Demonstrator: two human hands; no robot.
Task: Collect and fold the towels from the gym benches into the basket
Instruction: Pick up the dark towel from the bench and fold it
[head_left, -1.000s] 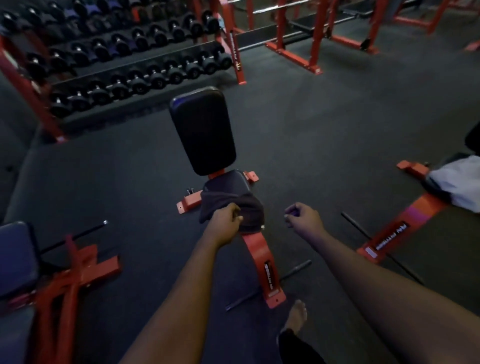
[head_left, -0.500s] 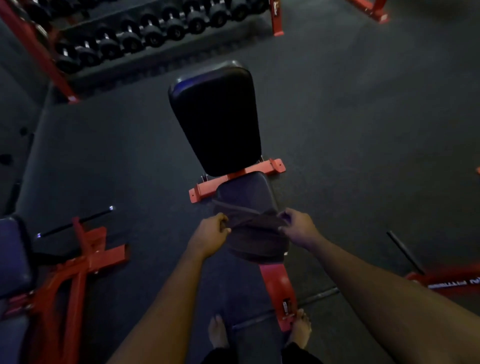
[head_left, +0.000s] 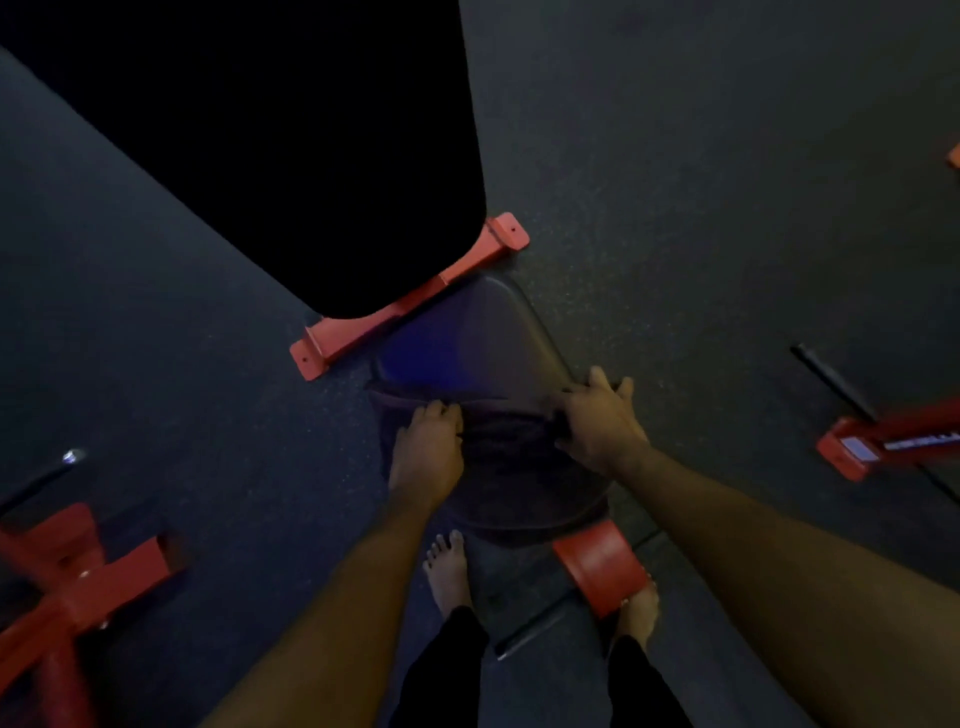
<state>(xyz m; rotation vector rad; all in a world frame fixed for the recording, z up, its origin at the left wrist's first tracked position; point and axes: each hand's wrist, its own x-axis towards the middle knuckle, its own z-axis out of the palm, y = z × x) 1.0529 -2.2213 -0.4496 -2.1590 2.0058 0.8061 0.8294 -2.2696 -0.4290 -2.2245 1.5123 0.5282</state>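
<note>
A dark towel (head_left: 514, 483) lies draped over the front of the bench seat (head_left: 457, 338) and hangs toward me. My left hand (head_left: 426, 452) grips its left edge with fingers curled into the cloth. My right hand (head_left: 597, 421) holds the right edge, fingers spread over the fabric at the seat's side. The bench's black backrest (head_left: 291, 145) rises steeply just beyond, filling the upper left. No basket is in view.
The bench's red frame (head_left: 410, 306) crosses behind the seat, and its red front foot (head_left: 602, 571) sits between my bare feet (head_left: 447, 571). Another red bench frame (head_left: 78, 587) stands at the lower left, a red base (head_left: 883, 447) at the right. Black bars lie on the dark rubber floor.
I have leaned in close over the bench, so the dumbbell rack left the view. My right hand joined the left on the towel, and both hands now hold its edges farther apart.
</note>
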